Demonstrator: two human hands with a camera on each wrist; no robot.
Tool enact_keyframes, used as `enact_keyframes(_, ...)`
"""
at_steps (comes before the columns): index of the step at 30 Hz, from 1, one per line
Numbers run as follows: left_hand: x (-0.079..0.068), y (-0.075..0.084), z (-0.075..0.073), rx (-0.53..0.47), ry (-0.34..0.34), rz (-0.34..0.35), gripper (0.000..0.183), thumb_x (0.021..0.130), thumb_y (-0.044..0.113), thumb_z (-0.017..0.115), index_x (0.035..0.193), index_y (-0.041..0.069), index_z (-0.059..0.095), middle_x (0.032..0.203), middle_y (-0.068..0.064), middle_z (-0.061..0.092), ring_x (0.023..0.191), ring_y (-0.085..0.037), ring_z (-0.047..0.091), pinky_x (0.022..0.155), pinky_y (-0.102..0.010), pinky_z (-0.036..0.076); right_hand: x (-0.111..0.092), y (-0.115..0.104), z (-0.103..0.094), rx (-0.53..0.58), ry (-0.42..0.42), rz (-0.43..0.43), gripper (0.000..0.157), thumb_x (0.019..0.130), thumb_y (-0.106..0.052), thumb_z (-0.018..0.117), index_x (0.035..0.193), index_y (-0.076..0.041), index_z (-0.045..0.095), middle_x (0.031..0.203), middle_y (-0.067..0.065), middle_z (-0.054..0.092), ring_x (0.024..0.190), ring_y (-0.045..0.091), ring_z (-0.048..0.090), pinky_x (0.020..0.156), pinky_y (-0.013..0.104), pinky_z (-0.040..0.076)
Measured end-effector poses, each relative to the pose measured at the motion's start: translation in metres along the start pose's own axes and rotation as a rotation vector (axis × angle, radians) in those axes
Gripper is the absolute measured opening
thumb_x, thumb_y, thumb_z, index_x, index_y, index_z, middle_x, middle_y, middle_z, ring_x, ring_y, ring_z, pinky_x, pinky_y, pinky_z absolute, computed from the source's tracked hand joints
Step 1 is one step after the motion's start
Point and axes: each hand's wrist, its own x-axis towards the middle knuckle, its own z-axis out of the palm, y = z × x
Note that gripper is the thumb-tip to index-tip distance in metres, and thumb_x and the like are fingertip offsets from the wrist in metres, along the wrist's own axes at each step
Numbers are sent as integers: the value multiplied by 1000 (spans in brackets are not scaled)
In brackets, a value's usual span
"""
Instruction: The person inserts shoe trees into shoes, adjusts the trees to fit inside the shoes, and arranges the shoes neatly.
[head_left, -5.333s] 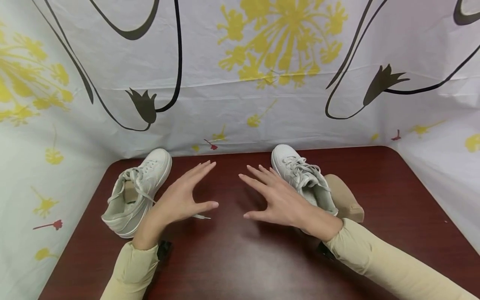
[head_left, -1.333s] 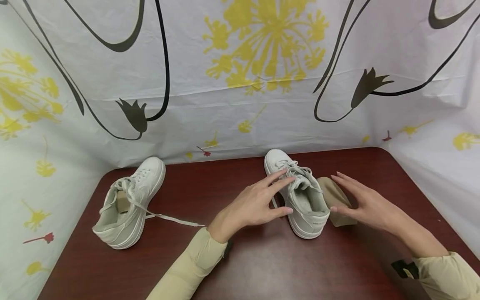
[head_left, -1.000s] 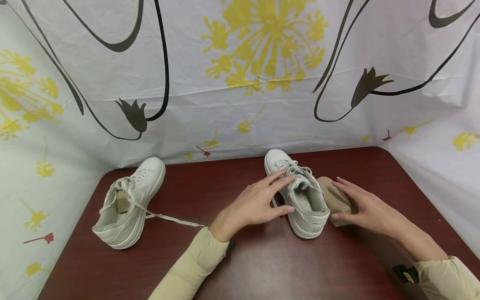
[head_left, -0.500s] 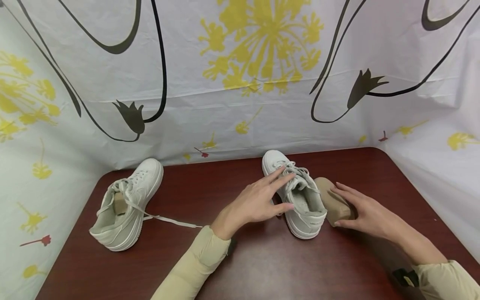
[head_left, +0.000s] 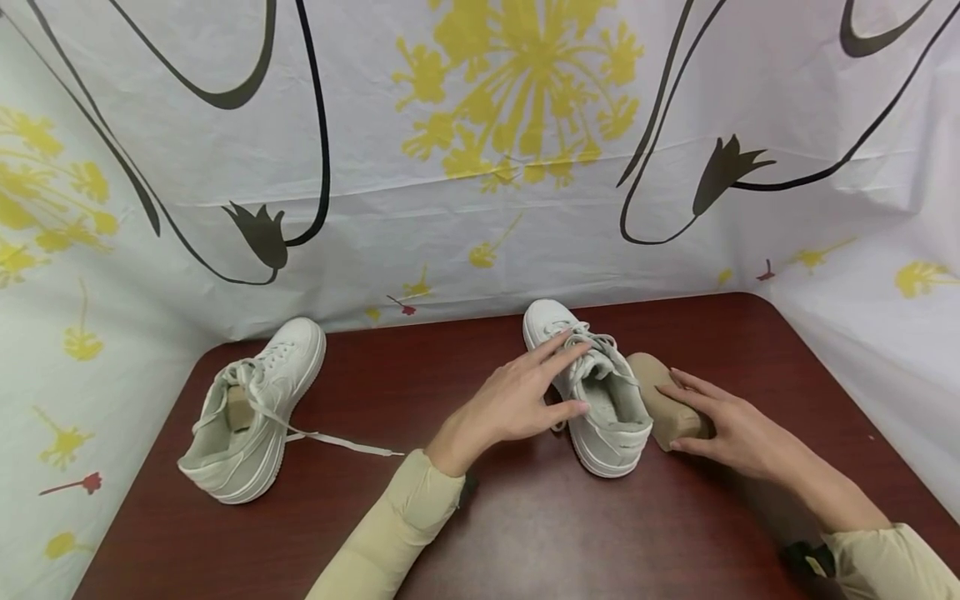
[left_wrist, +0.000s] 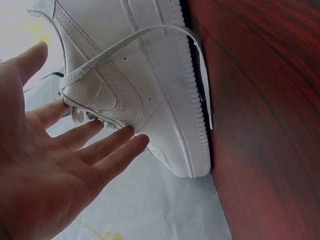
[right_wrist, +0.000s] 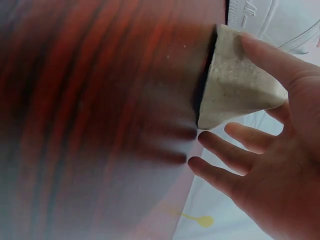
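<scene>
A white sneaker [head_left: 611, 412] stands on the table at right of centre, its laces loosely gathered over the tongue. My left hand [head_left: 510, 400] is at its left side, fingers extended, the fingertips touching the lace area; the left wrist view shows the palm beside the sneaker's side panel [left_wrist: 135, 95]. Right of this sneaker lies a tan molded-pulp shoe insert [head_left: 660, 400]. My right hand [head_left: 750, 433] holds its near right end between thumb and fingers; in the right wrist view the thumb presses the insert's end [right_wrist: 240, 80], and the lower fingers are apart from it.
A second white sneaker [head_left: 258, 408] stands at the left, a tan insert [head_left: 238, 408] inside it and one lace [head_left: 345, 443] trailing across the dark red table [head_left: 420, 358]. A patterned white curtain [head_left: 375, 125] hangs around the table's back and sides.
Both hands have moved right from the table's middle, the left to the right-hand sneaker, the right to the insert. Over the last second, my right hand has closed in on the insert.
</scene>
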Motion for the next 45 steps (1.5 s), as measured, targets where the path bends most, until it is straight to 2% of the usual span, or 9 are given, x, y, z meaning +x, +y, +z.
enact_keyframes(7, 3, 3, 3, 11, 71, -29, 68, 92, 55, 63, 153, 36, 39, 160, 3, 32, 140, -22, 42, 94, -52, 50, -4, 0, -2, -17, 29, -14, 72, 70, -29, 90, 134, -12, 63, 141, 21, 51, 121, 33, 56, 99, -2, 14)
enact_keyframes(13, 7, 4, 1, 16, 96, -49, 63, 93, 54, 62, 150, 36, 43, 158, 2, 36, 134, -25, 49, 88, -53, 52, -4, 0, -5, -16, 64, -53, 74, 68, -23, 91, 135, -12, 62, 139, 22, 52, 125, 23, 53, 102, 0, 16)
enact_keyframes(24, 15, 4, 4, -16, 89, -61, 63, 94, 55, 60, 151, 33, 43, 159, -1, 35, 137, -25, 46, 101, -47, 47, -2, -4, -6, -3, 111, 23, 77, 66, -25, 92, 137, -16, 61, 139, 21, 53, 115, 36, 59, 97, -2, 17)
enact_keyframes(28, 16, 4, 6, -20, 94, -62, 63, 94, 54, 61, 151, 32, 43, 158, -3, 35, 140, -22, 41, 105, -45, 45, -3, -4, -5, 9, 127, 36, 77, 65, -26, 93, 135, -20, 63, 139, 21, 53, 117, 31, 58, 96, -2, 20)
enact_keyframes(32, 17, 4, 8, -20, 104, -58, 64, 94, 53, 62, 151, 31, 43, 158, -5, 35, 144, -23, 35, 108, -46, 42, -3, -5, -4, 87, 146, 75, 74, 64, -25, 94, 132, -22, 66, 141, 19, 52, 125, 11, 52, 92, -1, 24)
enact_keyframes(36, 19, 5, 10, -27, 107, -75, 64, 94, 52, 62, 151, 31, 43, 159, -6, 34, 146, -28, 31, 110, -47, 39, -2, -6, -4, 214, 155, 117, 71, 66, -18, 93, 132, -20, 66, 144, 20, 49, 129, -6, 40, 90, 0, 28)
enact_keyframes(40, 20, 6, 12, -37, 105, -100, 64, 94, 53, 62, 152, 31, 43, 160, -5, 33, 146, -31, 29, 112, -48, 37, -2, -7, -4, 314, 165, 142, 71, 67, -9, 92, 133, -16, 65, 146, 17, 46, 131, -5, 40, 89, 2, 32)
enact_keyframes(45, 23, 8, 15, -52, 126, -108, 64, 95, 51, 62, 152, 28, 43, 158, -6, 35, 145, -31, 33, 111, -48, 38, -4, -7, -6, 367, 157, 170, 71, 70, -5, 89, 135, -15, 63, 150, 2, 42, 132, -2, 39, 88, 3, 33)
